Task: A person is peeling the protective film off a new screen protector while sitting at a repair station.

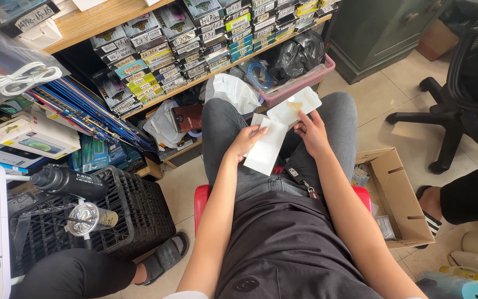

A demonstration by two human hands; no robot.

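Note:
I sit on a red stool (201,197) with my legs in grey jeans. My left hand (247,139) grips a flat white box (266,148) that rests on my lap. Just to the right, my right hand (312,132) holds a thin white tray-like insert (295,104) lifted a little above my right knee. The insert has a pale yellowish patch in its middle. A key fob (296,175) hangs at my waist.
Wooden shelves (156,33) packed with small boxes stand ahead, a pink basket (300,83) below them. A black crate (134,210) with a spray bottle is at left, an open cardboard box (399,194) at right. Other people's legs are at bottom left and far right, by an office chair (460,94).

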